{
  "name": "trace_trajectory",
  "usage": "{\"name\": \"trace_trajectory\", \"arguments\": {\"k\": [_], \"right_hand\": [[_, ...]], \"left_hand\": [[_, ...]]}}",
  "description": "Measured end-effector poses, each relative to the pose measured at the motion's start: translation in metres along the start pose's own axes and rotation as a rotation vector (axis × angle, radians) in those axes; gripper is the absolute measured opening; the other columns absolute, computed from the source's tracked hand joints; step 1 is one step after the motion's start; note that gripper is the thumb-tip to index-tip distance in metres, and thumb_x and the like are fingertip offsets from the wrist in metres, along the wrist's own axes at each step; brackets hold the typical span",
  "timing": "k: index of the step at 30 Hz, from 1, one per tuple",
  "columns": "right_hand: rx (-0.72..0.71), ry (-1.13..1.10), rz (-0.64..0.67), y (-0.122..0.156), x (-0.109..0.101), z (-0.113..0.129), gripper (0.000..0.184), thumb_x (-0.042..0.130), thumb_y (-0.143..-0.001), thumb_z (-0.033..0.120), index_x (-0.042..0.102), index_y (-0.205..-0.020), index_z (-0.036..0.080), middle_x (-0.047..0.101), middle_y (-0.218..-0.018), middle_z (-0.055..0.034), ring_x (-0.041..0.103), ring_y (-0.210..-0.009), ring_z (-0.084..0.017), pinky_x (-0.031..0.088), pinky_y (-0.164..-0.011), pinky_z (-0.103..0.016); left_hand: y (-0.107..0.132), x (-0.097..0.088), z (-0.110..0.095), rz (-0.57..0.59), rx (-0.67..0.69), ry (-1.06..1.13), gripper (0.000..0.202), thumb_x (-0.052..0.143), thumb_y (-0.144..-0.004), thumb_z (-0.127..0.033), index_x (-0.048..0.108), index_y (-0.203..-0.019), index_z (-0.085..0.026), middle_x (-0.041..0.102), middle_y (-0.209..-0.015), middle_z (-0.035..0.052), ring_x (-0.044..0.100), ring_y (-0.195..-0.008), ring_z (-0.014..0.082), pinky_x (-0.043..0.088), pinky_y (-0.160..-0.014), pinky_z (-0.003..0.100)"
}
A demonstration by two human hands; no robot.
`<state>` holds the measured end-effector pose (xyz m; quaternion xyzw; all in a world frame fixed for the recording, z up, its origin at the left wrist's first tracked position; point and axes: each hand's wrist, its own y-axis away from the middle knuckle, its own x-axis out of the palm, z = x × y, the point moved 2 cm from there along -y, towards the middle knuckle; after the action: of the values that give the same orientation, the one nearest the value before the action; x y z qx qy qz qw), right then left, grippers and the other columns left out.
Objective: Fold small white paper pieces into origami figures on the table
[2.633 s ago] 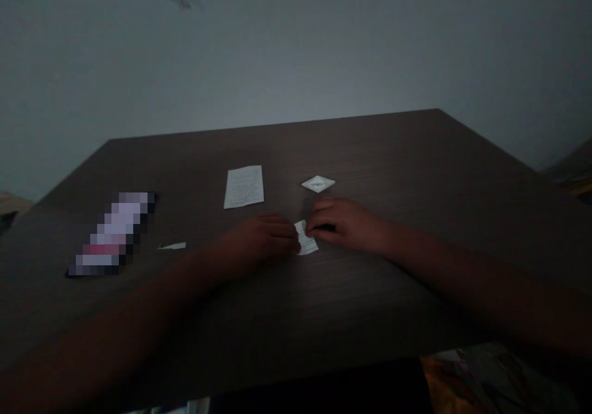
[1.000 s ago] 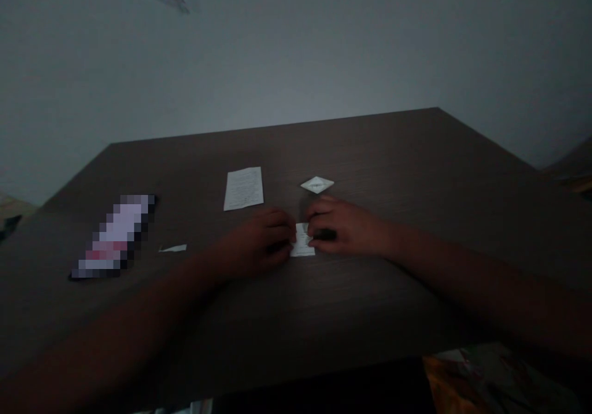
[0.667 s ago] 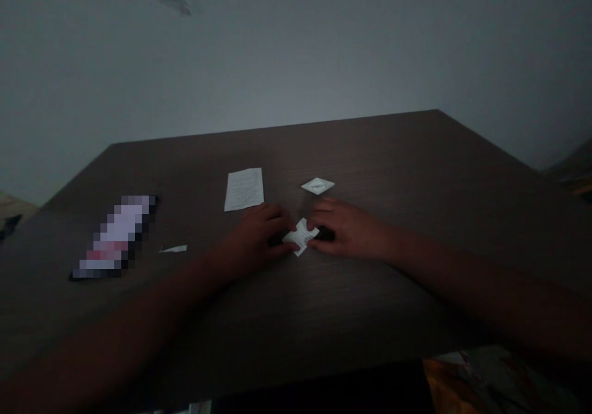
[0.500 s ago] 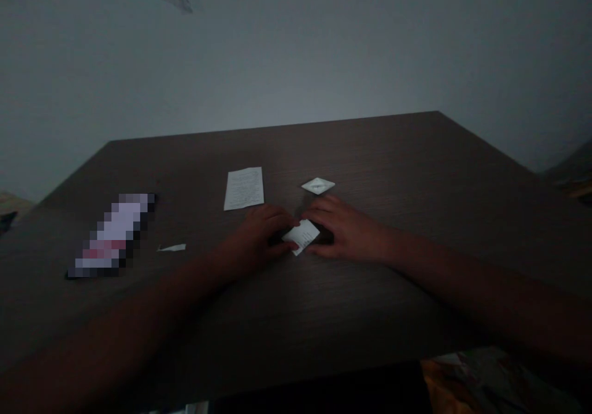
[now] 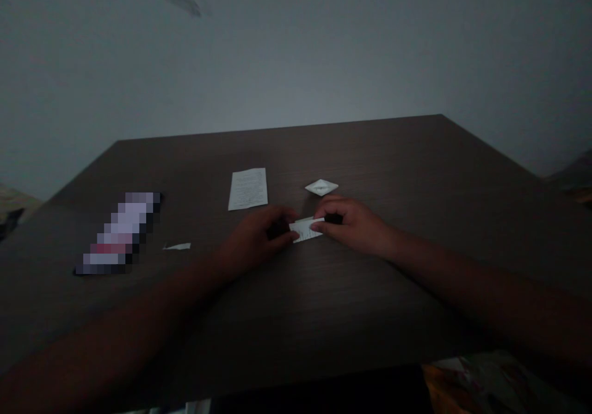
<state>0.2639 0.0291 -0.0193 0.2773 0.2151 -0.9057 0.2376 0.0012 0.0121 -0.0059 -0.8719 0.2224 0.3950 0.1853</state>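
A small folded piece of printed paper [image 5: 306, 229] is held between both hands, just above or on the table. My left hand [image 5: 261, 232] pinches its left end between thumb and fingers. On the right end, my right hand [image 5: 346, 219] grips it with the thumb on the near face and the fingers behind. Right behind my right hand lies a folded paper boat [image 5: 321, 187], pointed at both ends. A flat printed sheet [image 5: 248, 189] rests beyond my left hand.
The brown wooden table [image 5: 296, 321] stands against a pale wall [image 5: 296, 50]. At the left lies a phone [image 5: 118, 234] with a blurred-out screen. A thin torn paper scrap [image 5: 178, 246] sits between the phone and my left forearm.
The paper between my hands has gone from a diamond shape to a narrow, level strip. My right hand has closed on its right end. The view has shifted slightly.
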Motion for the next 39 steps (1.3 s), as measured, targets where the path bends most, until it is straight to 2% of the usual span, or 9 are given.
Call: {"name": "trace_trajectory", "arguments": {"k": [6, 11, 15, 19, 22, 26, 31, 34, 39], "right_hand": [[-0.078, 0.108, -0.014, 0.003, 0.002, 0.001, 0.008, 0.08, -0.106, 0.031, 0.077, -0.102, 0.024, 0.08, -0.112, -0.0079, 0.072, -0.111, -0.028, 0.057, -0.102, -0.045], [-0.231, 0.236, -0.013, 0.008, 0.003, 0.007, 0.012, 0.074, -0.112, 0.034, 0.077, -0.119, 0.025, 0.078, -0.12, -0.0122, 0.068, -0.125, -0.034, 0.055, -0.113, -0.054], [-0.27, 0.391, -0.012, 0.01, 0.004, 0.011, 0.025, 0.078, -0.108, 0.031, 0.075, -0.131, 0.022, 0.074, -0.133, -0.0172, 0.065, -0.13, -0.04, 0.055, -0.114, -0.06], [-0.317, 0.43, -0.037, 0.014, 0.006, 0.018, 0.036, 0.077, -0.107, 0.029, 0.07, -0.141, 0.023, 0.071, -0.143, -0.0192, 0.063, -0.137, -0.041, 0.054, -0.118, -0.064], [-0.346, 0.438, -0.075, 0.015, 0.006, 0.024, 0.024, 0.069, -0.112, 0.027, 0.071, -0.135, 0.021, 0.072, -0.139, -0.0199, 0.065, -0.135, -0.04, 0.056, -0.118, -0.062], [-0.384, 0.461, 0.097, 0.014, 0.008, 0.025, 0.02, 0.058, -0.116, 0.018, 0.076, -0.124, 0.021, 0.078, -0.123, -0.0148, 0.072, -0.117, -0.031, 0.062, -0.109, -0.051], [-0.412, 0.514, 0.218, 0.011, 0.011, 0.02, 0.022, 0.063, -0.114, 0.017, 0.079, -0.129, 0.017, 0.083, -0.128, -0.0145, 0.073, -0.123, -0.032, 0.061, -0.114, -0.053], [-0.442, 0.541, 0.234, 0.011, 0.011, 0.019, 0.023, 0.064, -0.115, 0.023, 0.079, -0.131, 0.017, 0.084, -0.13, -0.0138, 0.073, -0.124, -0.034, 0.061, -0.114, -0.054], [-0.471, 0.53, 0.235, 0.013, 0.008, 0.018, 0.025, 0.064, -0.117, 0.026, 0.078, -0.136, 0.016, 0.084, -0.133, -0.0146, 0.074, -0.125, -0.034, 0.06, -0.113, -0.056]], "left_hand": [[0.002, 0.0, -0.004, -0.055, -0.009, 0.011, 0.022, 0.074, -0.106, -0.042, 0.075, -0.12, -0.025, 0.083, -0.11, 0.0052, 0.079, -0.101, 0.0273, 0.066, -0.095, 0.044], [0.004, 0.003, -0.007, 0.001, 0.033, 0.101, 0.028, 0.075, -0.106, -0.043, 0.073, -0.127, -0.026, 0.085, -0.112, 0.0051, 0.081, -0.102, 0.027, 0.066, -0.094, 0.042], [0.006, 0.003, -0.009, 0.065, 0.123, 0.122, 0.034, 0.071, -0.107, -0.041, 0.07, -0.136, -0.024, 0.086, -0.114, 0.0072, 0.083, -0.107, 0.0283, 0.066, -0.099, 0.044], [0.005, -0.003, -0.012, 0.087, 0.132, 0.106, 0.027, 0.065, -0.108, -0.035, 0.069, -0.132, -0.023, 0.085, -0.122, 0.009, 0.082, -0.11, 0.0281, 0.066, -0.099, 0.043], [0.004, -0.004, -0.015, 0.112, 0.111, 0.139, 0.023, 0.063, -0.106, -0.028, 0.068, -0.128, -0.024, 0.085, -0.123, 0.0082, 0.082, -0.111, 0.0271, 0.067, -0.098, 0.042], [0.004, -0.002, -0.015, 0.087, 0.109, 0.196, 0.025, 0.06, -0.1, -0.018, 0.066, -0.124, -0.023, 0.083, -0.114, 0.0065, 0.082, -0.101, 0.0242, 0.067, -0.09, 0.038], [0.002, -0.008, -0.005, -0.016, 0.045, 0.053, 0.032, 0.061, -0.094, -0.013, 0.068, -0.124, -0.021, 0.082, -0.114, 0.0076, 0.081, -0.101, 0.026, 0.066, -0.09, 0.04], [-0.002, -0.016, 0.001, 0.059, 0.143, -0.139, 0.027, 0.063, -0.096, -0.011, 0.076, -0.118, -0.02, 0.082, -0.116, 0.0089, 0.08, -0.109, 0.0287, 0.066, -0.1, 0.044], [-0.005, -0.026, 0.008, 0.196, 0.405, -0.186, 0.034, 0.061, -0.102, -0.003, 0.086, -0.116, -0.022, 0.084, -0.133, 0.0096, 0.079, -0.125, 0.026, 0.062, -0.116, 0.042]]}}
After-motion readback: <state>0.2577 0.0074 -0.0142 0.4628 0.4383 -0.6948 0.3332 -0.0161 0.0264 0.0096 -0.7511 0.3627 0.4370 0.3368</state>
